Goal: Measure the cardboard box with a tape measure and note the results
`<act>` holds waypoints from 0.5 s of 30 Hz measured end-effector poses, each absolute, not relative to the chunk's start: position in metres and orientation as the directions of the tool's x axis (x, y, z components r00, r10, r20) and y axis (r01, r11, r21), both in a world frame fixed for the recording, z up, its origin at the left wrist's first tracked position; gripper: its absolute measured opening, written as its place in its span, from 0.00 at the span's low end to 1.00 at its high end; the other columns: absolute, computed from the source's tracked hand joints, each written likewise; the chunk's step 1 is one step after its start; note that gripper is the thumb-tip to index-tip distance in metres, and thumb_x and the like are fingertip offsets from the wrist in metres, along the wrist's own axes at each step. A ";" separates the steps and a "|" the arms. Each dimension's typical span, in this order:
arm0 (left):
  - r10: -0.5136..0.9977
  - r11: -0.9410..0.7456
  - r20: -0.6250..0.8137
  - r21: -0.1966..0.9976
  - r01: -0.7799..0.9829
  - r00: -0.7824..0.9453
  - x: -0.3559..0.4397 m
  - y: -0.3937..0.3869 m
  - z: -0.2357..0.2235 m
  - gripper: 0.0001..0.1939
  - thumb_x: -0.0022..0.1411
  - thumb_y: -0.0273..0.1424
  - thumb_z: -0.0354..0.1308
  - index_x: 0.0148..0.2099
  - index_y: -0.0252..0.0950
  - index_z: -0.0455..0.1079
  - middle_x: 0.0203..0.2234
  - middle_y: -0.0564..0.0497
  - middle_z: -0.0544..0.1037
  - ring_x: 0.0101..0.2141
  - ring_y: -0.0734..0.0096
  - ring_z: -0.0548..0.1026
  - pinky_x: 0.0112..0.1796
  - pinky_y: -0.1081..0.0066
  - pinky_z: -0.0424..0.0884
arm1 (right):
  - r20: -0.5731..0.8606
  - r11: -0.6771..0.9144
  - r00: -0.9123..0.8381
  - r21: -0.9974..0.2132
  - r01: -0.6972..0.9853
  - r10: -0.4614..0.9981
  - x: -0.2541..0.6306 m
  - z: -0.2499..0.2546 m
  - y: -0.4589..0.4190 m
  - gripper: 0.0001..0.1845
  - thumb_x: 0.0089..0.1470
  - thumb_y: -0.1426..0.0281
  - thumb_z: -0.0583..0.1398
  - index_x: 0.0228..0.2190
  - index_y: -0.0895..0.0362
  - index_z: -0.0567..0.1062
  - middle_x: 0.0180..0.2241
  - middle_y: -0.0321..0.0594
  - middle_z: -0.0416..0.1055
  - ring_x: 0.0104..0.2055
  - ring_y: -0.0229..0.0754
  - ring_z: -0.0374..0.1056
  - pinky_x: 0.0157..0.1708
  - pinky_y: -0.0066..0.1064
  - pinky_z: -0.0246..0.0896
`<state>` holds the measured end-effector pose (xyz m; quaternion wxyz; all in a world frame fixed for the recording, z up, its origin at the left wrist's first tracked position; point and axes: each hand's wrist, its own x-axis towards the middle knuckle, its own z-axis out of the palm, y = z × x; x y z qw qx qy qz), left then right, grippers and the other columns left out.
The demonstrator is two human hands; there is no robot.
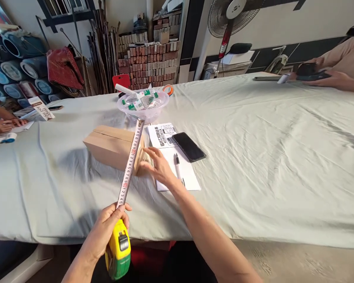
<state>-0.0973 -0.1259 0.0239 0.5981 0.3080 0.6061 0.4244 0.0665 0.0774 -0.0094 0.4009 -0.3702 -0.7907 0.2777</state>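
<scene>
The tape [118,251] is sitting in the left hand [106,225], which is gripping its yellow and green case, thumb and fingers closing around the blade [129,165] near the mouth. From that hand the blade is stretching forward and slightly right, its numbers facing up and its far end showing against the near side of the basin [156,114]. The box [109,145] is resting on the cloth [253,157], ahead of the left hand and to the left of the right hand [159,167]. The right hand is reaching to the box's right end, fingers spread and thumb standing apart; the view is leaving it unclear whether blade or fingertips are touching the cardboard.

Just beyond and right of the right hand, a paper [191,181] is lying flat, with a pen [177,160] and a phone [189,147] resting on it. Farther ahead of both hands, the basin is holding bottles [138,105]. Well right of the right hand, another person [346,59] is sitting at the cloth.
</scene>
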 end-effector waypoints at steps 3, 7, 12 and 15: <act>0.879 0.465 -0.475 0.868 -0.176 -0.023 -0.091 -0.111 0.026 0.20 0.61 0.48 0.59 0.41 0.35 0.70 0.22 0.53 0.72 0.23 0.74 0.69 0.24 0.76 0.64 | 0.335 0.468 -0.327 -0.629 0.620 0.884 0.104 -0.001 0.088 0.20 0.65 0.69 0.51 0.55 0.55 0.73 0.52 0.50 0.70 0.53 0.50 0.68 0.53 0.41 0.63; 0.860 0.510 -0.484 0.815 -0.277 0.159 -0.079 -0.074 0.027 0.18 0.61 0.44 0.60 0.44 0.34 0.71 0.22 0.51 0.73 0.23 0.73 0.70 0.24 0.76 0.65 | 0.184 0.310 -0.261 -0.328 0.892 0.948 0.151 -0.006 0.100 0.26 0.60 0.78 0.49 0.54 0.50 0.74 0.38 0.49 0.73 0.39 0.49 0.71 0.38 0.37 0.65; 0.818 0.574 -0.463 0.692 -0.438 0.341 -0.063 -0.011 0.017 0.17 0.64 0.35 0.58 0.52 0.31 0.69 0.21 0.52 0.72 0.20 0.73 0.70 0.23 0.74 0.68 | 0.283 0.568 -0.513 -0.168 0.806 0.811 0.174 -0.023 0.108 0.22 0.60 0.79 0.50 0.46 0.51 0.79 0.32 0.46 0.71 0.31 0.45 0.67 0.27 0.31 0.57; 0.767 0.642 -0.518 0.604 -0.472 0.380 -0.056 0.013 0.009 0.17 0.65 0.31 0.56 0.54 0.30 0.67 0.21 0.52 0.72 0.21 0.73 0.71 0.23 0.73 0.70 | 0.323 0.716 -0.652 -0.141 0.684 0.686 0.185 -0.024 0.114 0.20 0.60 0.78 0.50 0.41 0.52 0.79 0.32 0.44 0.73 0.32 0.43 0.66 0.29 0.31 0.59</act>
